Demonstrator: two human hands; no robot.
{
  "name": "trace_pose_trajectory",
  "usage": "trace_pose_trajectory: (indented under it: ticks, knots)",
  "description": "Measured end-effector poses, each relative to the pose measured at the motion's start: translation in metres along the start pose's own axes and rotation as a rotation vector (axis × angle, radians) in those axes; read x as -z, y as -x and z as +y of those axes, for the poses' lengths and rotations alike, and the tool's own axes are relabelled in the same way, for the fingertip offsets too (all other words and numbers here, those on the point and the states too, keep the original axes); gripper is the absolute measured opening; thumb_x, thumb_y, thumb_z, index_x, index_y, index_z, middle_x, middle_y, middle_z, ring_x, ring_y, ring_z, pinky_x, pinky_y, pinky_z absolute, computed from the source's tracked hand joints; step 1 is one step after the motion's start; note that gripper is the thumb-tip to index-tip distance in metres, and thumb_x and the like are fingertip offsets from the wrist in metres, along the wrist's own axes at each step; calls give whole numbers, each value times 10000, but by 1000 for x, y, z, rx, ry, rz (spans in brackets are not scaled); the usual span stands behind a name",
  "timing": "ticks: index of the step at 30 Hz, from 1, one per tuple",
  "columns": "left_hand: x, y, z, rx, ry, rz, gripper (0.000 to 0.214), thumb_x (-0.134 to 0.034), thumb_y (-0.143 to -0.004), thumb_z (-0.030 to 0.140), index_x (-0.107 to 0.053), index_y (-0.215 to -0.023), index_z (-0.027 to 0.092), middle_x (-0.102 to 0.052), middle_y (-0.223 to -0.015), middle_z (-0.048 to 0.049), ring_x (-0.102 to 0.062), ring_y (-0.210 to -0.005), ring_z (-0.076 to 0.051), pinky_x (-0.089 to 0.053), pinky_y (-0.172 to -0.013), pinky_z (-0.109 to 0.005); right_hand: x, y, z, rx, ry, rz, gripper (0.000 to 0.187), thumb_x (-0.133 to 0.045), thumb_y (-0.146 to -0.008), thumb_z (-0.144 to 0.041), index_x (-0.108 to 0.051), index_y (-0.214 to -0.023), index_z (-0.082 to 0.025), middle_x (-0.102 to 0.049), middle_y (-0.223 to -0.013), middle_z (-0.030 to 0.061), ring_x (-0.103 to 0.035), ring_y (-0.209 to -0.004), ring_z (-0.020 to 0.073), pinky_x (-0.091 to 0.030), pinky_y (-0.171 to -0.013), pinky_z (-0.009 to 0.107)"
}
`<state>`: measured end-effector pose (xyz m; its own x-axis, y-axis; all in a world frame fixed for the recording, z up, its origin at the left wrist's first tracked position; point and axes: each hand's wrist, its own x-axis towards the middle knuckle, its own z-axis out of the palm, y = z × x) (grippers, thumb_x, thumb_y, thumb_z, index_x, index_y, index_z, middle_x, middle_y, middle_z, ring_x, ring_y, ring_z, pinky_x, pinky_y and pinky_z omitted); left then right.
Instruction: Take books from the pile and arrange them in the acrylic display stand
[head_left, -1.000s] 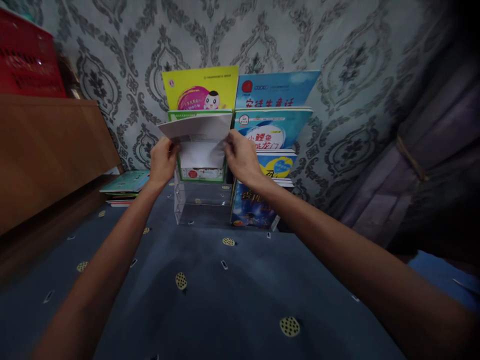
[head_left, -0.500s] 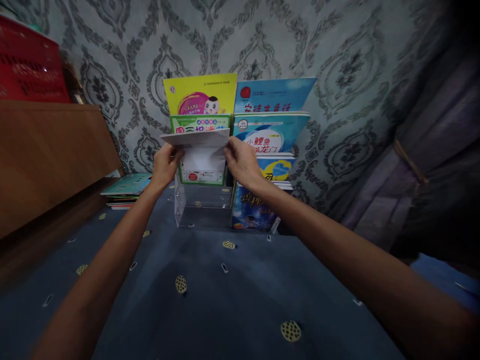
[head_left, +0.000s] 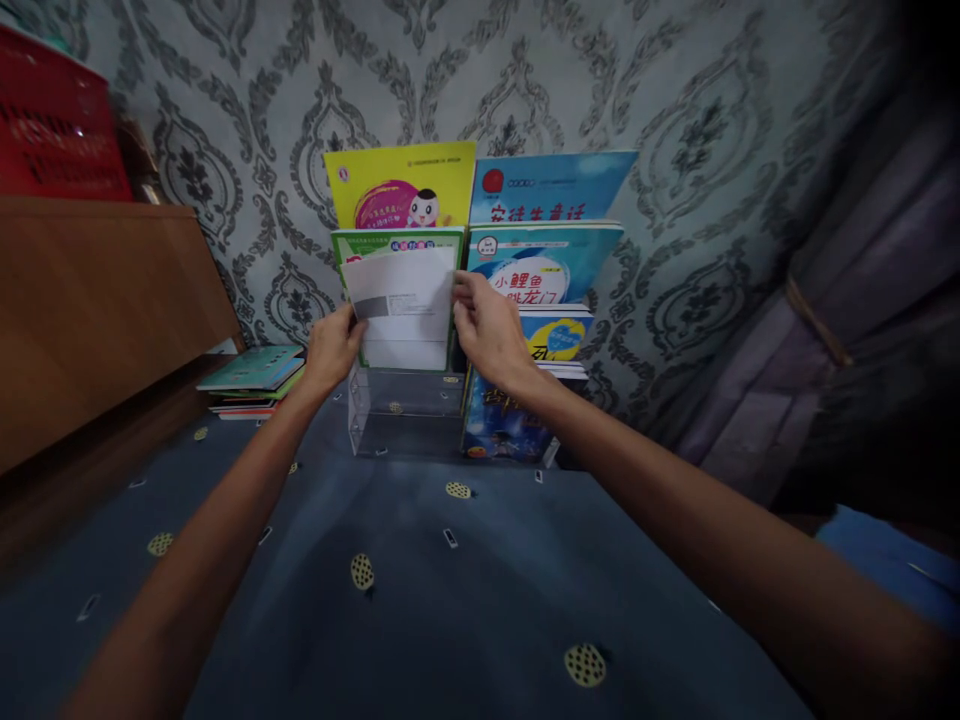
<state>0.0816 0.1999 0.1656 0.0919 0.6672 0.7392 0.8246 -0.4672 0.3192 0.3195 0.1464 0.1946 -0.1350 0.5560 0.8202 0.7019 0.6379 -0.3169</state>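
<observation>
A thin white book (head_left: 409, 325) with a grey block and small print on its face stands nearly upright, leaning back slightly, in front of a green-bordered book (head_left: 356, 243). My left hand (head_left: 332, 348) pinches its left edge between thumb and fingers. At its right edge my right hand (head_left: 491, 325) is closed on it, with the fingertips partly hidden behind. Both books are in the left column of a clear stepped rack (head_left: 358, 425), whose lower left tiers show through. A yellow book (head_left: 450, 180) rises behind them.
The rack's right column holds a blue book (head_left: 555, 185), a teal book (head_left: 592, 250), a yellow-and-blue book (head_left: 577, 335) and a dark blue book (head_left: 502, 435). More books lie in a pile (head_left: 251, 375) at left, beside a wooden cabinet (head_left: 105, 300). A curtain (head_left: 757, 400) hangs at right.
The white book has swung from tilted flat to nearly upright, so its printed face now shows and covers more of the green-bordered book. My left hand has dropped slightly.
</observation>
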Motion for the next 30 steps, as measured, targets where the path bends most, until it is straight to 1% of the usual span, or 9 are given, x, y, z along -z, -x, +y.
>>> trace_pose_trajectory:
  ticks: [3,8,12,15,17,20,25,30]
  knots:
    - [-2,1,-2,-5,-6,4,175,-535,-889,248,-652,-1003,186,-703,-883,-81,-659,-862,-265,-481,-851,-368,0,5,0,-10,-11,-14,431,-440,-904,-137,-581,-1311,-110,-734,-1196,185,-697,-1117,289,-547,-999,491]
    - [-5,3,-3,-42,-6,43,143,-526,-896,244,-613,-999,195,-703,-882,-79,-670,-889,-273,-490,-865,-373,0,10,3,-11,-42,-31,432,-454,-888,-113,-598,-1294,-134,-740,-1187,171,-694,-1136,286,-551,-1001,501]
    - [-6,7,4,32,-79,43,189,-499,-922,263,-562,-1080,182,-708,-921,-107,-685,-893,-298,-497,-846,-392,-2,14,3,-22,-44,-62,434,-455,-887,-117,-592,-1299,-126,-742,-1180,175,-697,-1135,295,-548,-1001,509]
    - [-6,9,9,97,-103,66,249,-525,-918,284,-511,-1147,187,-712,-892,-91,-700,-857,-294,-507,-812,-382,-6,16,1,-12,-63,-92,452,-465,-880,-109,-583,-1315,-137,-739,-1191,172,-697,-1140,295,-550,-1006,506]
    - [-6,10,12,127,-104,74,283,-539,-916,288,-488,-1175,187,-717,-889,-87,-708,-857,-290,-509,-808,-374,-8,17,0,-10,-70,-108,465,-467,-873,-101,-575,-1325,-125,-733,-1203,180,-697,-1142,294,-551,-1012,504]
    - [-4,12,14,145,-107,58,304,-524,-930,302,-469,-1199,173,-724,-911,-105,-715,-871,-303,-508,-805,-381,-11,18,-1,-24,-91,-119,468,-455,-880,-96,-567,-1334,-104,-727,-1211,197,-703,-1129,289,-568,-996,499]
    - [0,17,14,150,-83,62,289,-519,-934,300,-461,-1190,180,-723,-941,-110,-717,-877,-302,-505,-791,-373,-13,21,-1,-36,-152,-122,471,-463,-899,-107,-569,-1354,-164,-723,-1228,174,-708,-1117,278,-614,-927,498]
    - [0,26,12,156,-23,56,279,-513,-949,294,-459,-1199,184,-711,-941,-95,-712,-896,-287,-497,-815,-369,-16,24,-1,-42,-196,-114,472,-482,-898,-129,-569,-1361,-161,-707,-1259,182,-703,-1134,298,-625,-909,520]
